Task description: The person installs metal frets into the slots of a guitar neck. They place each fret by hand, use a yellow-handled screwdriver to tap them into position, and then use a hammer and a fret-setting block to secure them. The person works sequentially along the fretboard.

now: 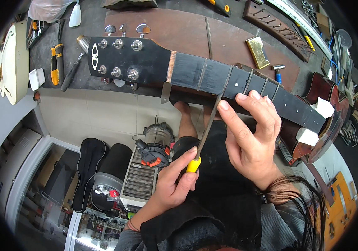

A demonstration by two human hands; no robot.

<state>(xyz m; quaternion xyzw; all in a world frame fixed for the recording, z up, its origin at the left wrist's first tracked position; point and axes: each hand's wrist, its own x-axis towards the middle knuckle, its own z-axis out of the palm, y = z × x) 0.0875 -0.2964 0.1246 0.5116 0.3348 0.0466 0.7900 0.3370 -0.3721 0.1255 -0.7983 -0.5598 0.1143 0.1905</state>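
A guitar lies along the bench, its black headstock (122,60) with metal tuning posts to the left and its dark fretboard (187,71) running right toward a dark red body (333,94). My left hand (172,182) is closed round the yellow handle of a slim metal file (208,131). The file slants up, its tip at the near edge of the fretboard beside a fret. My right hand (252,129) is open, fingers stretched over that near edge. Its index fingertip is close to the file's tip; whether they touch is unclear.
Yellow-and-black pliers (57,62), a hammer (75,69) and a small white box (37,78) lie on the bench's left. A gold metal block (257,52) and a wooden tool rack (277,29) sit behind the neck. A vacuum (156,144) stands on the floor below.
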